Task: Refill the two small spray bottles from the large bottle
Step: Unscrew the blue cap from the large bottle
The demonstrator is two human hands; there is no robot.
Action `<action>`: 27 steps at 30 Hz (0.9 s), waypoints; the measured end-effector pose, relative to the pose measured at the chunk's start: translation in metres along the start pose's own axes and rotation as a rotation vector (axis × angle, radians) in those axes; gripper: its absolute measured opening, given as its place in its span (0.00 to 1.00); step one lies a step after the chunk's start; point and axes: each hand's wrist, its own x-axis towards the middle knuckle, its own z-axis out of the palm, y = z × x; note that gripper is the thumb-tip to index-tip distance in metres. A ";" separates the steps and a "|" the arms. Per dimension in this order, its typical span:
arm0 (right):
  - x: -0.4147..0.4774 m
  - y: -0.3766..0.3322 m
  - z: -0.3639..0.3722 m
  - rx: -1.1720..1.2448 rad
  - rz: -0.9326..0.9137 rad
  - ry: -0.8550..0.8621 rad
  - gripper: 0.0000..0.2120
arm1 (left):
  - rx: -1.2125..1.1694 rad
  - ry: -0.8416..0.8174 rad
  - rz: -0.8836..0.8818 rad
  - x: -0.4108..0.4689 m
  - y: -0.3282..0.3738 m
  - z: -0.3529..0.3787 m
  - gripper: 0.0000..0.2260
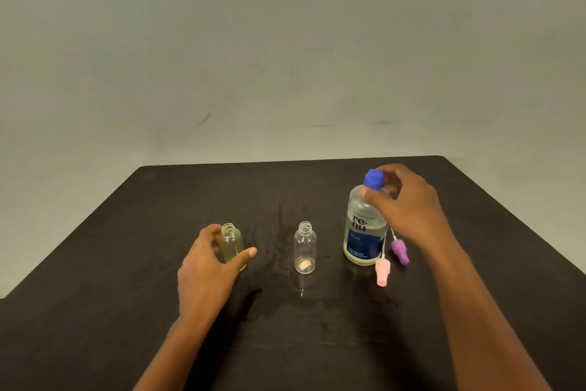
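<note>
Head cam, wide-angle: looks fwd & down, near over table (pixel 95 311).

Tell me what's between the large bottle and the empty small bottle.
Nothing visible: only bare table lies between the large bottle and the empty small bottle, whose neck is open. The large bottle's blue cap is on, gripped by the right hand.

- Two small bottles: the yellowish bottle (pixel 233 246) and the clear bottle (pixel 305 248).
- One large bottle (pixel 364 232), with one blue cap (pixel 374 179).
- Two loose spray tops: the pink spray head (pixel 382 270) and the purple spray head (pixel 400 250).
- Two hands: the left hand (pixel 206 267) and the right hand (pixel 409 207).
- One bench (pixel 158 216).
</note>
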 end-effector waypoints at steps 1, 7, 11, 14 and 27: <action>0.001 -0.002 0.000 -0.004 -0.012 -0.005 0.18 | 0.003 0.007 0.007 0.000 0.001 0.000 0.35; 0.012 -0.013 -0.006 -0.193 -0.072 -0.065 0.23 | -0.115 0.186 0.112 -0.005 0.022 -0.002 0.34; 0.015 -0.018 -0.006 -0.359 -0.076 -0.130 0.23 | -0.207 0.310 0.226 -0.009 0.038 0.000 0.28; 0.013 -0.023 -0.004 -0.397 -0.058 -0.145 0.25 | -0.243 0.341 0.337 -0.013 0.050 0.004 0.26; 0.005 -0.022 -0.003 -0.390 0.002 -0.188 0.34 | -0.157 -0.261 0.370 -0.027 0.067 0.044 0.47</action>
